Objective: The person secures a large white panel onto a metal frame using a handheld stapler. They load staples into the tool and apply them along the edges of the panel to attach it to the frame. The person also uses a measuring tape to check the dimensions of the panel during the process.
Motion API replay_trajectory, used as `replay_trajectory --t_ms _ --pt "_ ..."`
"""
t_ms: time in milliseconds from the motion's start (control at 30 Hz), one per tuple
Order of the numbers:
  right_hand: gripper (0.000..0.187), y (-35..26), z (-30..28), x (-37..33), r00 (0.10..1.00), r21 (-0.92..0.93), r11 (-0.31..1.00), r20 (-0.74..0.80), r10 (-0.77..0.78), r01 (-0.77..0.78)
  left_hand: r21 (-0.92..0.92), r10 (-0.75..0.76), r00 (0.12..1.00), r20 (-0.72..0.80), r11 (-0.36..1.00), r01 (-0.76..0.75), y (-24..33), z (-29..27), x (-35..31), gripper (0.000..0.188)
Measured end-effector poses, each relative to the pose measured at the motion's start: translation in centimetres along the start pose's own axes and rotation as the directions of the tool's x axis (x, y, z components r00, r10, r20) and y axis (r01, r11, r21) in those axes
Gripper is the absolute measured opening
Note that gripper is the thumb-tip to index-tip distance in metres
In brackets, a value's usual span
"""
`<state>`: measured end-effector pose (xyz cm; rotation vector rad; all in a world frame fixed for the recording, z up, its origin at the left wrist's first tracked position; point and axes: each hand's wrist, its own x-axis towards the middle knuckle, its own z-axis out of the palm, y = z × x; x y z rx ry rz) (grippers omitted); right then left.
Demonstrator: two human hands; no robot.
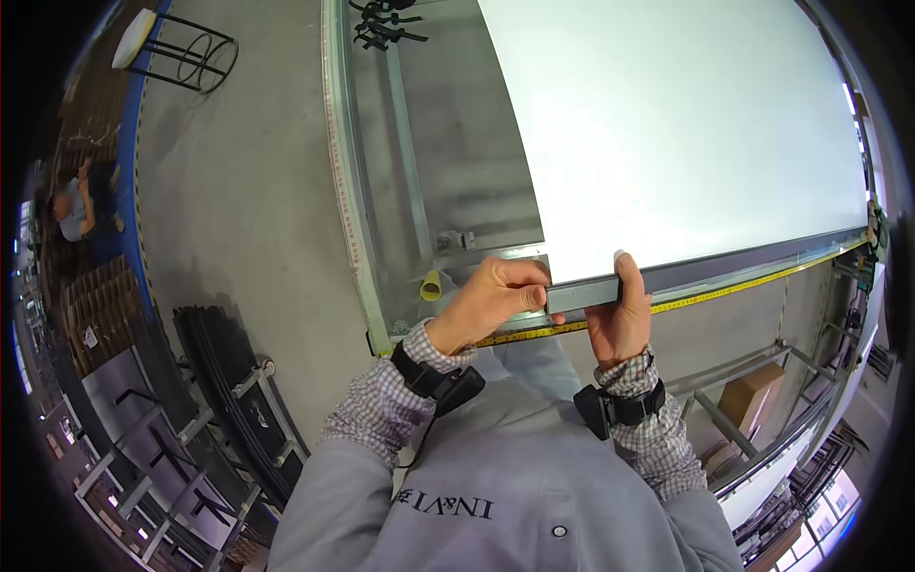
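A large white sheet [686,124] lies across a metal frame table. Along its near edge runs a dark grey bar [710,269], its left end close to the sheet's near left corner. My left hand [491,303] is closed at that end, thumb and forefinger pinching the bar's tip. To the right of it, my right hand [621,315] grips the bar with the thumb on top and the fingers underneath, partly hidden. Both wrists wear black straps with a small box.
A yellow measuring tape [705,301] follows the table's near edge; a pale scale [345,205] marks its left rail. A yellow tube [431,285] and black straps [386,27] are at the frame. Leftward are a stool [186,52], black panels [233,391] and another person [76,210].
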<state>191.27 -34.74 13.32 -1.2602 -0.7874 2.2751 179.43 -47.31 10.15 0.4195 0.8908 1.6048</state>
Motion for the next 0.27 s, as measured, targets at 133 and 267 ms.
replay_trajectory --t_ms 133,267 --pt "0.019 -0.3 0.2 0.2 0.998 0.074 0.997 -0.046 0.031 -0.028 0.136 0.015 0.999 -0.051 0.991 -0.008 -0.6 0.9 -0.1 0.02" --pt "0.022 -0.2 -1.0 0.3 0.996 0.004 0.997 0.042 0.083 -0.083 0.068 -0.015 0.999 0.028 0.998 0.013 -0.4 0.0 -0.5 0.021"
